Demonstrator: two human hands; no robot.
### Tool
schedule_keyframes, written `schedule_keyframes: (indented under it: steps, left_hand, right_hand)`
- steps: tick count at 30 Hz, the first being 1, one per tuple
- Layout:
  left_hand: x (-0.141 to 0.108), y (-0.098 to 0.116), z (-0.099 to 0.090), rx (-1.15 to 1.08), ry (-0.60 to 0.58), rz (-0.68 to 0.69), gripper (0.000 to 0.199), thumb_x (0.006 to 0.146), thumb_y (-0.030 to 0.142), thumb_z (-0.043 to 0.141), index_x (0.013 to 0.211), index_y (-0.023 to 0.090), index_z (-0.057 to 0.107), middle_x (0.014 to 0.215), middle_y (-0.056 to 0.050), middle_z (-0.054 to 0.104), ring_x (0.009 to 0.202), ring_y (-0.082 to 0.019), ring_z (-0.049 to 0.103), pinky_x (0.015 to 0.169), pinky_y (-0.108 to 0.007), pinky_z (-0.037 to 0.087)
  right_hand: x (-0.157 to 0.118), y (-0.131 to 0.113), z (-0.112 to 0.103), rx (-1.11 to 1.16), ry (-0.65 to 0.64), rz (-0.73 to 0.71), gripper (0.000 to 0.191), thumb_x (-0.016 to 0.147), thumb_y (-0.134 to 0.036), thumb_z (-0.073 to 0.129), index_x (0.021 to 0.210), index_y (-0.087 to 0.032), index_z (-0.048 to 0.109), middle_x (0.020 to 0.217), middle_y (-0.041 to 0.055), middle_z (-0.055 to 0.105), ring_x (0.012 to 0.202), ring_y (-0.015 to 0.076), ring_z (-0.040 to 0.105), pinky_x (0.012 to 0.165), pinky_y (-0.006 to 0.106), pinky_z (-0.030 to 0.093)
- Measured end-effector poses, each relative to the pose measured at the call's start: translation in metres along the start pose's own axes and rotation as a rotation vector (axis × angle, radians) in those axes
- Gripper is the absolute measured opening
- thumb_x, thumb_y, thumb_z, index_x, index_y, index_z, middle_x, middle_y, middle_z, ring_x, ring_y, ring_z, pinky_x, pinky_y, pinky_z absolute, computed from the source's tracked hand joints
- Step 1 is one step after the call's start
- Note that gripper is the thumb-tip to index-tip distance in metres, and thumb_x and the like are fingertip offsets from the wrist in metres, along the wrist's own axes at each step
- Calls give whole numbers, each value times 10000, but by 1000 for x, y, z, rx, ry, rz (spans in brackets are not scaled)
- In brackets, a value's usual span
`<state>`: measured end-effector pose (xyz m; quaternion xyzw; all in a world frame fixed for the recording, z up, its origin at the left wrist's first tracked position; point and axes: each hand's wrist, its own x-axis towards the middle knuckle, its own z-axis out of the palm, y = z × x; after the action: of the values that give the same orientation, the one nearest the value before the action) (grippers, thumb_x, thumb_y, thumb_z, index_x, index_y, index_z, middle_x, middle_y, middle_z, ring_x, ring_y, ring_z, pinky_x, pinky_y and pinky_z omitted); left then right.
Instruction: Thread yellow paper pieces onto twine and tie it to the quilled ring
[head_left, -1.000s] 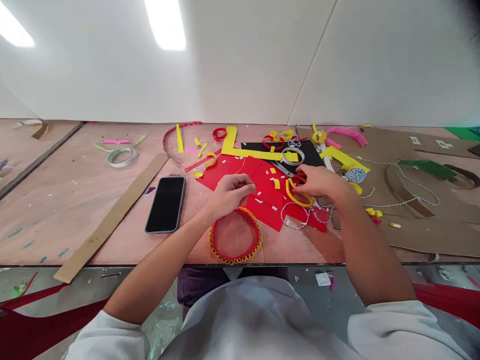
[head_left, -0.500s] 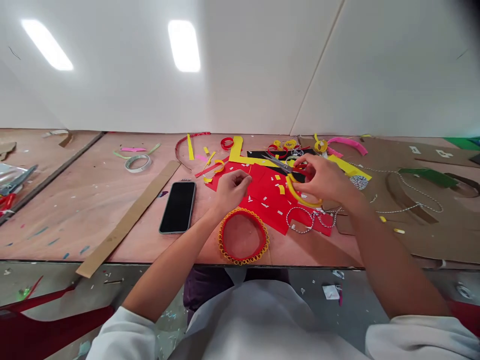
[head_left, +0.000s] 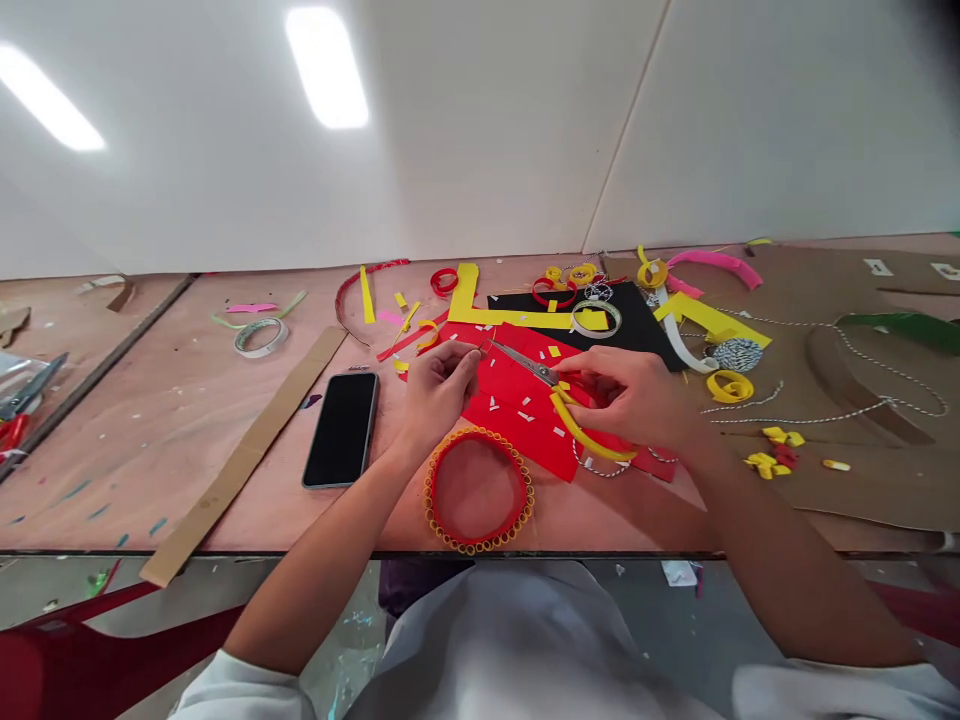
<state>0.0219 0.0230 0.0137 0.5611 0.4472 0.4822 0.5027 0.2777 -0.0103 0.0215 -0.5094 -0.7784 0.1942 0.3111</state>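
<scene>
My left hand (head_left: 444,388) is closed in a pinch above the red paper (head_left: 517,385). A tiny thin bit shows at its fingertips, too small to name. Scissors (head_left: 536,368) are in my right hand (head_left: 626,395), their blades pointing left toward those fingertips, almost touching them. Below the right fingers curves a yellow band (head_left: 592,440); whether it belongs to the scissors' handle I cannot tell. Close to the table edge, beneath my left hand, lies a red ring (head_left: 480,545) edged with small yellow paper coils.
A phone (head_left: 341,430) and a long cardboard strip (head_left: 247,455) lie to the left, near a tape roll (head_left: 261,338). Behind the hands are black paper (head_left: 645,325), an L-shaped yellow paper (head_left: 517,318) and another tape roll (head_left: 597,333). Brown cardboard (head_left: 847,480) with cord spreads right.
My right hand has brought the scissors' blades down and left, close to my left fingertips. My left hand has shifted slightly left and stays pinched. The view has tilted a little.
</scene>
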Motion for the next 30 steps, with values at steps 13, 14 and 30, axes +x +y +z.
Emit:
schedule_keyframes:
  steps: [13, 14, 30]
  left_hand:
    - [-1, 0, -4, 29, 23, 51, 216, 936, 364, 663, 822, 180, 661, 531, 49, 546, 431, -45, 425, 406, -209, 304]
    - [-2, 0, -4, 29, 17, 53, 216, 939, 362, 661, 825, 179, 663, 530, 49, 548, 429, -45, 427, 405, -208, 304]
    - [-3, 2, -3, -9, 30, 8, 269, 887, 420, 734, 793, 177, 667, 507, 49, 545, 407, -46, 425, 381, -200, 298]
  right_hand:
    - [-7, -1, 6, -116, 47, -107, 353, 789, -328, 761, 1137, -271, 780, 962, 40, 758, 672, 155, 642, 581, 292, 479]
    - [-7, -2, 6, -141, 60, -116, 346, 799, -322, 753, 1140, -268, 778, 974, 41, 758, 677, 152, 646, 582, 288, 480]
    - [-9, -8, 7, -401, 186, -262, 247, 880, -250, 664, 1099, -235, 778, 945, 21, 751, 706, 115, 678, 516, 235, 404]
